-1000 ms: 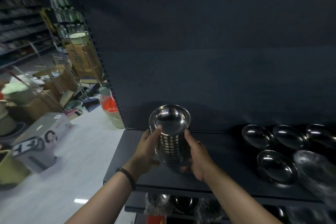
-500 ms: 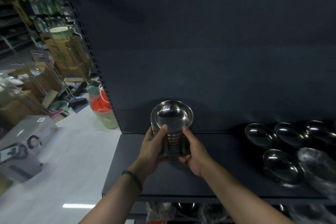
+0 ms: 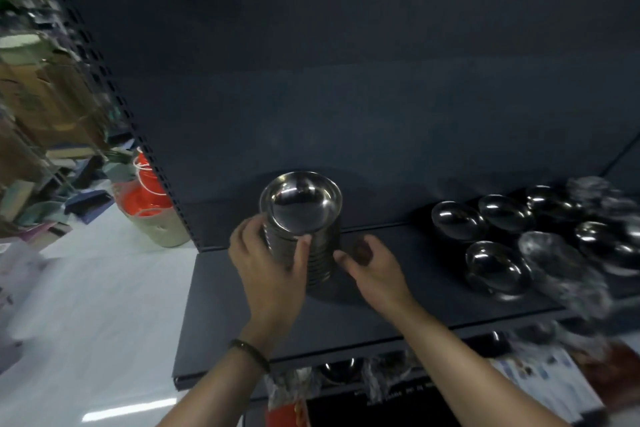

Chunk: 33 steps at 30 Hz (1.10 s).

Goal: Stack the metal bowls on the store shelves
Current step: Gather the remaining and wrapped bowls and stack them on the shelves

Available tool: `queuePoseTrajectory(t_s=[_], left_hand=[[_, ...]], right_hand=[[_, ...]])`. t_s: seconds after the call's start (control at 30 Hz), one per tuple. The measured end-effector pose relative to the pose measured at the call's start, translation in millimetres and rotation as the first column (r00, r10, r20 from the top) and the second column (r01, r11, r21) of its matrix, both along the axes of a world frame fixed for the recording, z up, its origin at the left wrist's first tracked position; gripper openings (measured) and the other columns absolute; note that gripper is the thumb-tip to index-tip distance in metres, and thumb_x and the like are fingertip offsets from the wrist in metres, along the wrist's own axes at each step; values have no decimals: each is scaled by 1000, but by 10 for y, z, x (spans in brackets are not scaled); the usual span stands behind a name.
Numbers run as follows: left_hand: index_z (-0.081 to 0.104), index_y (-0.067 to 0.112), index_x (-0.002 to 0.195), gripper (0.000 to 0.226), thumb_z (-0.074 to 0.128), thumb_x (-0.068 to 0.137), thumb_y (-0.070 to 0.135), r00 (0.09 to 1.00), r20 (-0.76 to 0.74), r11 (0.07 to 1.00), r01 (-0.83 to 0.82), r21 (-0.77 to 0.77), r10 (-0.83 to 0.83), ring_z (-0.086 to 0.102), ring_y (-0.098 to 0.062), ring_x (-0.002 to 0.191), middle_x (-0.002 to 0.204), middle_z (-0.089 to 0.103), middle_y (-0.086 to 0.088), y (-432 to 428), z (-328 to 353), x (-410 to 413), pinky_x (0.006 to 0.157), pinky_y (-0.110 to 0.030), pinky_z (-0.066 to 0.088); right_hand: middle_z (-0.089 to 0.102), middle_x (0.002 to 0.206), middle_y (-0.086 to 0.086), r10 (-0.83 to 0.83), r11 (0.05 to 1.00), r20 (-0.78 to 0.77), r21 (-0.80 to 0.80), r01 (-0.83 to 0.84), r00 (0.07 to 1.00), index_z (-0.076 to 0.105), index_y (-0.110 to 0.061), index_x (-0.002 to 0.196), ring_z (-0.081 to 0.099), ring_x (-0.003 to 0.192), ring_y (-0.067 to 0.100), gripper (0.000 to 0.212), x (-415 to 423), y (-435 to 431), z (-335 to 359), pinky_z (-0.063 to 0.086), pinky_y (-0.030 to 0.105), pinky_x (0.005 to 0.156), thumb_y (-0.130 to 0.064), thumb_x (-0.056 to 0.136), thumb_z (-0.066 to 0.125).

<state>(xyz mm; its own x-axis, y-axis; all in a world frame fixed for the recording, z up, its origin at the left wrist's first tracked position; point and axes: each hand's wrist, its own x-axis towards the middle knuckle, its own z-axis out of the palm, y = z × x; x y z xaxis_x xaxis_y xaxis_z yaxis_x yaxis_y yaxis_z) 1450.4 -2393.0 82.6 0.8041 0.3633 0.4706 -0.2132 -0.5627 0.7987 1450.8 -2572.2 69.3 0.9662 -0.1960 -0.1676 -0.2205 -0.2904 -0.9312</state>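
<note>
A tall stack of metal bowls (image 3: 304,229) stands on the dark shelf (image 3: 415,302), near its left end. The left hand (image 3: 273,267) wraps the stack's side, thumb on the rim, fingers closed against the metal. The right hand (image 3: 372,269) sits just beside the stack, fingers loosely curled and apart. Loose bowls (image 3: 495,263) lie further right.

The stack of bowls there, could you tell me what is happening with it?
A person is setting a tall stack of metal bowls on the dark shelf. The left hand grips its side, while the right hand sits open just beside it. Loose bowls lie further right on the same shelf.
</note>
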Motion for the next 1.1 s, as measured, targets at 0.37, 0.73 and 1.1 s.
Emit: queuePoseTrajectory(t_s=[0.37, 0.73, 1.1], left_hand=[[60, 28, 114, 22, 67, 94, 33, 723, -179, 566, 649, 508, -667, 53, -17, 104, 117, 54, 9, -1416, -330, -353, 91, -36, 52], [56, 44, 133, 34, 60, 99, 46, 650, -476, 424, 754, 502, -592, 49, -8, 116, 127, 43, 19, -2862, -643, -415, 95, -25, 51], [20, 53, 160, 80, 68, 96, 41, 651, -706, 486, 729, 481, -278, 16, -29, 158, 174, -9, -4, -3741, -867, -516, 112, -39, 50]], right_hand=[[70, 113, -16, -73, 938, 48, -337, 84, 996, 62, -39, 127, 68, 106, 3, 35, -816, -1520, -294, 48, 10, 81, -30, 96, 74], [64, 124, 1, -184, 780, 61, -599, 183, 981, 62, -25, 135, 71, 84, 21, 35, -1224, -3530, -691, 60, 40, 71, -34, 101, 65], [30, 157, 22, -112, 542, 5, -838, 66, 994, 37, -39, 160, 40, 136, 45, 77, -751, -4513, -1083, 52, 58, 103, -52, 92, 71]])
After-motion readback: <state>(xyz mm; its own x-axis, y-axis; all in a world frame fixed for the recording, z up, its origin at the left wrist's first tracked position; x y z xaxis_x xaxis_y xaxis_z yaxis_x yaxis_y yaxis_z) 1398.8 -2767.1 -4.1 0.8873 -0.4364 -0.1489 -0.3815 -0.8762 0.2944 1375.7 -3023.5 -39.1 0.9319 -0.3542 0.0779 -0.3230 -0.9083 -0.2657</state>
